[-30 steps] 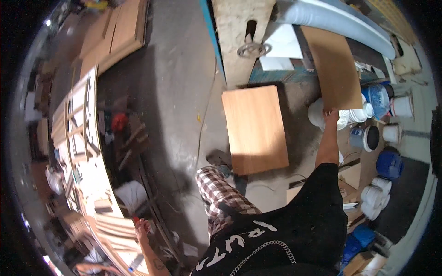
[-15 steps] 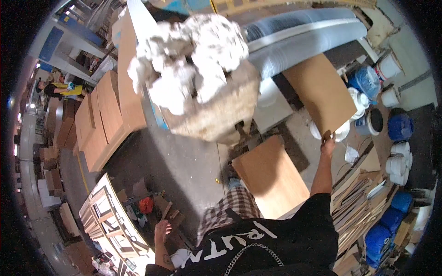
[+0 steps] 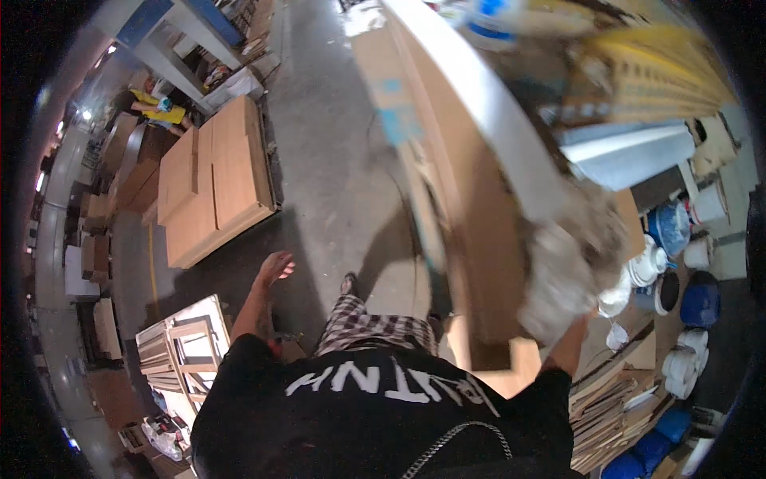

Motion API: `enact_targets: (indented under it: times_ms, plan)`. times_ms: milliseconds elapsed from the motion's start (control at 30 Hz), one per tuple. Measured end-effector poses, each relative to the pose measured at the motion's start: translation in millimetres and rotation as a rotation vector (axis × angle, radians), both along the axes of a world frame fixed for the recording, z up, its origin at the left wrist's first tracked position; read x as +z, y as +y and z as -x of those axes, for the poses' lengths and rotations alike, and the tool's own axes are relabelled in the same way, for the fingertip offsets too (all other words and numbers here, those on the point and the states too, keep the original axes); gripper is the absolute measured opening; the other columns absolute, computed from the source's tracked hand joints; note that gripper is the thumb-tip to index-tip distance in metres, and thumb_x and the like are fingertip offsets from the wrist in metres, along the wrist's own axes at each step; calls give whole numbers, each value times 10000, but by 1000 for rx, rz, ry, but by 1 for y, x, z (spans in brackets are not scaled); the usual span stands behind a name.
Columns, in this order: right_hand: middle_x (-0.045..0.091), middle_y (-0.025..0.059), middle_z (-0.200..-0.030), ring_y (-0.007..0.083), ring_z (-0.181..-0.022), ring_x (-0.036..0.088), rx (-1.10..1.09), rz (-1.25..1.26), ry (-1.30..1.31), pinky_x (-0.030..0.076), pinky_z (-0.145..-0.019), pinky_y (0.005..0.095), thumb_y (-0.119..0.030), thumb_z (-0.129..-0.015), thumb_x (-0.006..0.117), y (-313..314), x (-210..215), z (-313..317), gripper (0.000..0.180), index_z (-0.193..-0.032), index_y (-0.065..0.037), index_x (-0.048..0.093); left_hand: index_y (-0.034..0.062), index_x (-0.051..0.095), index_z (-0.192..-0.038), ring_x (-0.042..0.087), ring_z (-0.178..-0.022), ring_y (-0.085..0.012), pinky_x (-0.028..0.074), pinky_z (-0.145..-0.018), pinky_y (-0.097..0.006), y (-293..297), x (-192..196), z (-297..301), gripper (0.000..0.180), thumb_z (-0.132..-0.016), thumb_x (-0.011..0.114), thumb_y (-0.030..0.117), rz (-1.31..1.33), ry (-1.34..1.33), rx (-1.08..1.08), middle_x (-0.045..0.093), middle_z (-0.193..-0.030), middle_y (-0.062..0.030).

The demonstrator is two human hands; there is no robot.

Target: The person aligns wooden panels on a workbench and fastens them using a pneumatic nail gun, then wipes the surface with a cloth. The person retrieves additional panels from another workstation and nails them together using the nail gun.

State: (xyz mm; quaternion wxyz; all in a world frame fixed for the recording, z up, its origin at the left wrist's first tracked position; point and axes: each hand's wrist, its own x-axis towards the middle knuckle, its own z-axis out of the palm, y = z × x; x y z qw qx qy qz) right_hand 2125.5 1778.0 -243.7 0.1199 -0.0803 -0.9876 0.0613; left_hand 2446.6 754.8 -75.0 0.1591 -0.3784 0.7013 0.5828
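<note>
One bare left hand [image 3: 277,266] hangs out to the side, fingers loosely curled around nothing. The right forearm [image 3: 568,345] reaches forward, but crumpled pale material [image 3: 558,279] covers the right hand, so I cannot tell whether it grips anything. Just beyond that hand, a strip of a brown sheet [image 3: 630,219] shows past the material; most of it is hidden. A sheet edge could catch on that loose material and bend or slip, chiefly because the view is blocked. Close on the inner side of the right hand, a tall brown panel [image 3: 496,323] narrows the room, so knuckles or a corner could scrape it. To the right hand's outer side, white tubs [image 3: 642,267] crowd near; a wide turn might knock one over. Farther off, ahead of the left hand, stand stacked wooden panels [image 3: 227,172]; their corner could bump that arm if the person steps forward without watching it.
</note>
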Motion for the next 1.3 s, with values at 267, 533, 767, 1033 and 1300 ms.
enact_targets:
  times_ms: [267,533,767,1033,1300]
  plan:
    - [518,39,-916,144,-820,479,-717,1094,240,429,-710,296,-356,-958,371,-258,67,-289,325,-977,-70,524,23,583,-896,542,-536,-137,421,-398,-258,-205,-34,-89,221,-864,553,240,-66,-67,322,592,-697,-70]
    - [636,129,-730,215,-654,587,-182,1275,-792,457,-583,365,-248,-810,555,-785,63,-237,268,-789,8,631,54,576,-859,611,-577,-213,499,-517,-326,-354,-51,-116,153,-836,539,201,-277,-253,652,631,-719,-109]
    - [599,26,-817,113,-740,537,67,1646,-167,447,-696,269,-249,-925,510,-1094,161,174,232,-876,-49,617,40,581,-984,591,-704,-128,473,-601,-230,-500,-8,178,273,-904,525,295,-77,255,387,611,-827,-60]
    - [547,51,-940,182,-876,503,-896,1992,1181,427,-787,341,-251,-872,534,-953,116,455,196,-932,-65,525,14,513,-1219,592,-910,-173,492,-754,-298,-499,-1,422,460,-923,511,366,-126,222,-13,609,-1007,-90]
    - [437,118,-1305,291,-1229,385,-345,2345,1248,257,-1082,478,-82,-912,459,-849,110,450,310,-1219,-36,450,145,480,-1267,540,-1070,-285,382,-965,-474,-660,-25,384,475,-908,415,449,-670,-312,337,571,-1158,-110]
